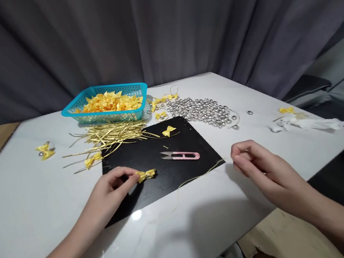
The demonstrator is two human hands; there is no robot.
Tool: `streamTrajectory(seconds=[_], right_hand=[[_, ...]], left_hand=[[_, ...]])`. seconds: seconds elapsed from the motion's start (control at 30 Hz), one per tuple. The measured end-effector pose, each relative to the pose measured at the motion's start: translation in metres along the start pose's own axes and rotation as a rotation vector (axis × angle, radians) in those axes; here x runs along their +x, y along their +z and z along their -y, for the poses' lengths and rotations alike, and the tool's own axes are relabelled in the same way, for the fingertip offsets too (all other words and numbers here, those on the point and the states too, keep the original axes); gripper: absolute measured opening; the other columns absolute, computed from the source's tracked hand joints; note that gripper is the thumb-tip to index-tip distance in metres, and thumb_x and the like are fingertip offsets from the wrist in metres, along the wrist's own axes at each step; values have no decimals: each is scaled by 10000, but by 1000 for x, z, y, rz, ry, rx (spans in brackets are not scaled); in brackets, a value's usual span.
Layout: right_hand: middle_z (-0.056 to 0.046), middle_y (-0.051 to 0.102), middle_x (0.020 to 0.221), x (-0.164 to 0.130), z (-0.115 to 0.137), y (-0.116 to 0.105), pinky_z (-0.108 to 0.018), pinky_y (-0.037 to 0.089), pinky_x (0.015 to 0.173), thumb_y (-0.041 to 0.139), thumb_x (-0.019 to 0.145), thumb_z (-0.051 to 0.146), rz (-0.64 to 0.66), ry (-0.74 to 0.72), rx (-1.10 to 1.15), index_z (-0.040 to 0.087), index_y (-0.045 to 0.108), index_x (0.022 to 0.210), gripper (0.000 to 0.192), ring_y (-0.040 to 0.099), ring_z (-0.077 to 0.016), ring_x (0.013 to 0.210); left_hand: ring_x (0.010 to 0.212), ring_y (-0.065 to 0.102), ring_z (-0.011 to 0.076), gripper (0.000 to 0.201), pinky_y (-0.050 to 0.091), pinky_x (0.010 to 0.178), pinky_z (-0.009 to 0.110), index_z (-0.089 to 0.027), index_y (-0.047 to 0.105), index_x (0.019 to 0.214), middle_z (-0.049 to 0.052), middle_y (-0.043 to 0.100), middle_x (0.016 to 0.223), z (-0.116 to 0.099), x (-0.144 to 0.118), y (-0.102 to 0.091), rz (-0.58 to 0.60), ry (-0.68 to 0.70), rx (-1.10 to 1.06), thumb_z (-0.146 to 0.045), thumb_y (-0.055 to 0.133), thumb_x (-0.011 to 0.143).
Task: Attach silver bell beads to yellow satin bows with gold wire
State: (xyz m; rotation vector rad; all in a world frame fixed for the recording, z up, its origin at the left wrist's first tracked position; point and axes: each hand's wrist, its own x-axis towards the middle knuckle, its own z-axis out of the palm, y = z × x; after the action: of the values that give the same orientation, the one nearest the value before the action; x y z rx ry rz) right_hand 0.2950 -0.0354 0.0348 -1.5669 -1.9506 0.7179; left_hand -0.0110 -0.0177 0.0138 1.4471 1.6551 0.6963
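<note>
Between the thumb and fingers of my left hand is a small yellow ribbon bow, held just over the black mat. My right hand is pinched closed off the mat's right corner. A thin pale thread runs from its fingertips, curving leftward down to the white table. Pink-handled thread snips lie on the mat with their blades apart, pointing left. Another yellow bow rests near the mat's back edge.
A blue basket full of yellow bows stands at the back left. Before it lies a pile of gold twist ties. Silver beads spread across the back middle. Crumpled white tissue sits at right. A finished-looking bow lies far left.
</note>
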Motion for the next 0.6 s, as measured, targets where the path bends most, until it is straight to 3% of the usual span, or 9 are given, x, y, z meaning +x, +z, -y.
streamTrajectory(seconds=[0.1, 0.2, 0.3, 0.37, 0.43, 0.6], right_hand=[[34, 447, 576, 4, 26, 4, -204, 303, 480, 310, 952, 318, 266, -101, -171, 205, 427, 830, 204, 406, -90, 487], [34, 509, 591, 6, 52, 17, -208, 267, 477, 323, 938, 222, 489, -244, -264, 199, 450, 789, 197, 440, -80, 479], [32, 543, 591, 6, 71, 30, -218, 208, 458, 351, 921, 194, 572, -314, -300, 210, 483, 854, 149, 467, -92, 474], [28, 528, 562, 7, 78, 34, -220, 163, 435, 352, 923, 226, 597, -295, -303, 210, 479, 886, 133, 452, -100, 453], [20, 523, 554, 8, 79, 34, -216, 147, 418, 346, 923, 264, 649, -267, -282, 205, 459, 847, 148, 439, -101, 446], [17, 546, 581, 16, 75, 32, -191, 190, 408, 329, 927, 329, 810, -158, -199, 215, 423, 803, 193, 456, -93, 470]], left_hand=[[656, 479, 151, 282, 376, 598, 273, -216, 682, 896, 35, 590, 916, 3, -2, -2, -146, 163, 240, -448, 577, 776], [739, 501, 170, 297, 397, 675, 288, -226, 605, 1071, 41, 588, 996, -3, -16, 1, -247, 283, 305, -393, 514, 843], [832, 529, 175, 256, 404, 718, 275, -227, 591, 1076, 40, 598, 975, -13, -36, 11, 56, 416, 191, -338, 488, 870], [762, 529, 143, 221, 401, 656, 240, -231, 604, 1053, 20, 596, 902, -18, -46, 17, 299, 375, 85, -293, 483, 879], [648, 484, 118, 184, 370, 579, 223, -213, 630, 973, -5, 547, 772, -21, -51, 21, 465, 337, 16, -257, 477, 881], [615, 439, 101, 98, 347, 553, 209, -189, 621, 831, -29, 514, 736, -19, -51, 26, 558, 185, -61, -280, 583, 821]])
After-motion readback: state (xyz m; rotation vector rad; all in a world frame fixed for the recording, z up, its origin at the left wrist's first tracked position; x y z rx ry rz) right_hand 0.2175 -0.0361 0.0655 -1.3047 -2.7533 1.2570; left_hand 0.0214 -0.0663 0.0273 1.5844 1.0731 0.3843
